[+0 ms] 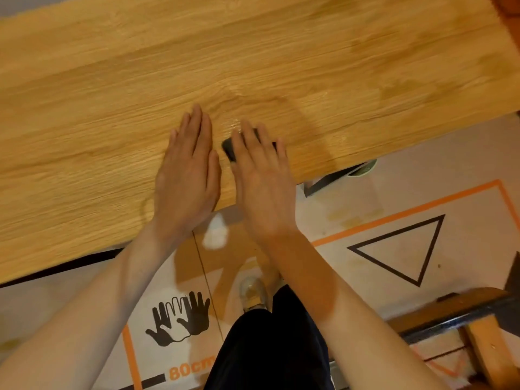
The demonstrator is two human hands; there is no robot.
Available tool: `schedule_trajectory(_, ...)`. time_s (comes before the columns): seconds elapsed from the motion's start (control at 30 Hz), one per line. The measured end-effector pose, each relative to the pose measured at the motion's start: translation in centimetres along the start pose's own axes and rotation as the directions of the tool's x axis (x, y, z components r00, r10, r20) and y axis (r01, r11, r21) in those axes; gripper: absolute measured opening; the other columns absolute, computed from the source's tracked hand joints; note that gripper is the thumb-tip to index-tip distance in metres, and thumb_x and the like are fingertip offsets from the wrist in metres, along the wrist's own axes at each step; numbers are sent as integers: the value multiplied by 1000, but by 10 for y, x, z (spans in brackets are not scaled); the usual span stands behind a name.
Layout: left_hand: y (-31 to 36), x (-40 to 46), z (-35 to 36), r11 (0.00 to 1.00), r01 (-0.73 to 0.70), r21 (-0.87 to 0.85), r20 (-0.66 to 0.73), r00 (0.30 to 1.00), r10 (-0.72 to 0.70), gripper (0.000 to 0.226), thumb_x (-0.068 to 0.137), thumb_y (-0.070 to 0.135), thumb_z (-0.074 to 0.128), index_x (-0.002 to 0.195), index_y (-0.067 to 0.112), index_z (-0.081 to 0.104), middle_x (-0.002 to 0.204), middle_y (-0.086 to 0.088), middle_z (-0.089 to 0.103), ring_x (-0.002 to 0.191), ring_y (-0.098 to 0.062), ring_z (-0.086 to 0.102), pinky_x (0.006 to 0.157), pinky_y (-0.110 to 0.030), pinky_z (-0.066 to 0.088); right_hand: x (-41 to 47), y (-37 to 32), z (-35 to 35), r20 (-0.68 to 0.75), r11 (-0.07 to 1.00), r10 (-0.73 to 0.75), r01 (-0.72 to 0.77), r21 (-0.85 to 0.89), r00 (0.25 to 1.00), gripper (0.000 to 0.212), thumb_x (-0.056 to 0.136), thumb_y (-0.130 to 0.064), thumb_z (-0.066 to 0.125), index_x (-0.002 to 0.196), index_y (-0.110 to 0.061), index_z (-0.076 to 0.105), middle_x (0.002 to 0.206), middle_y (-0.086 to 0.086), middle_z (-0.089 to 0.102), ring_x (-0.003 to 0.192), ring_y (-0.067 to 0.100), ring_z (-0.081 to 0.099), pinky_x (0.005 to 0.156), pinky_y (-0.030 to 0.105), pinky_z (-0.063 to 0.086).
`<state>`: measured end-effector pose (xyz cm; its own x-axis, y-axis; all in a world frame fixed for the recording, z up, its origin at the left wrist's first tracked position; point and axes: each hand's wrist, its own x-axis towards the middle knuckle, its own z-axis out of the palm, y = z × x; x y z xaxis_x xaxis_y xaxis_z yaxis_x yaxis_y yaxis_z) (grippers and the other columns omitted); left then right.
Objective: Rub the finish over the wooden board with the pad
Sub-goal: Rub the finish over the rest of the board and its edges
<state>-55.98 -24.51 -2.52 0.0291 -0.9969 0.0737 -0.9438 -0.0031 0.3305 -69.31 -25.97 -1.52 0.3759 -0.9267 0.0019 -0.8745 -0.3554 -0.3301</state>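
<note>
Right hand (pixel 261 181) presses pad (pixel 229 149) onto board (pixel 253 66).

Both bare forearms reach forward side by side from the bottom of the frame, wrists nearly straight. The left hand (pixel 188 175) lies palm down, fingers straight and pressed together, thumb tucked alongside. The right hand (pixel 260 175) is also palm down just beside it, the two nearly touching, its straight fingers slightly spread and pressing flat on a small black pad (pixel 231 149).
</note>
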Motion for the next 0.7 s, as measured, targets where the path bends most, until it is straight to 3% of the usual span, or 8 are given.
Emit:
schedule_trajectory(0.1,1,0,-1,999,-29,20,-16,999,29,52,109,20,26,156,0,22,166,-15,15,154,-26,10,124,-36,5,-5,42,-16,-30,996,-86,86,-4,996,46,104,-21,38,149,-12,32,158,4,26,148,22,18,121,40,8)
schedule_trajectory(0.23,3,-1,-2,998,-33,45,-12,999,34,52,107,19,25,154,-4,24,165,-18,17,153,-31,14,124,-41,10,-5,125,-46,-200,957,289,-284,55,936,44,103,-20,36,146,-10,37,156,7,31,147,23,23,120,41,5)
schedule_trajectory(0.33,2,1,-2,999,-22,37,2,1000,22,52,107,17,26,155,-3,23,165,-17,15,154,-30,11,125,-41,8,1,110,-32,-270,892,448,-445,75,852,45,103,-22,32,147,-13,34,157,3,29,147,21,21,122,41,6)
schedule_trajectory(0.4,-1,3,-1,1000,9,-4,10,1000,-9,52,108,16,29,156,0,20,167,-13,11,155,-25,7,126,-35,3,-5,68,-11,-297,937,342,-345,44,891,44,103,-24,31,145,-13,38,154,6,34,144,24,26,120,44,17)
schedule_trajectory(0.47,-3,3,0,1000,13,-16,-2,1000,-13,52,109,18,29,157,3,18,167,-10,10,155,-21,5,125,-30,0,-21,36,6,-296,995,96,-85,49,951,41,102,-22,38,141,-9,45,148,10,44,141,27,34,117,44,24)
schedule_trajectory(0.57,-3,0,1,999,-13,-35,0,1000,13,53,109,24,27,158,5,17,168,-8,9,155,-20,4,123,-23,-3,-33,63,3,-264,969,-226,244,37,938,38,101,-18,48,137,-7,51,142,11,51,136,28,42,115,43,30)
schedule_trajectory(0.63,-4,0,3,999,-10,-46,6,1000,10,55,108,28,25,158,6,17,168,-8,9,155,-16,3,121,-17,-7,-36,106,-3,-314,961,-266,275,-17,911,37,101,-18,47,135,-5,53,139,13,53,133,30,46,113,47,32)
schedule_trajectory(0.7,-5,1,4,999,-6,-38,5,1000,7,55,108,28,25,158,7,17,168,-8,10,153,-11,2,119,-13,-10,-35,145,-7,-438,990,-119,139,14,891,37,101,-17,44,132,-1,54,137,16,54,131,33,47,114,53,29)
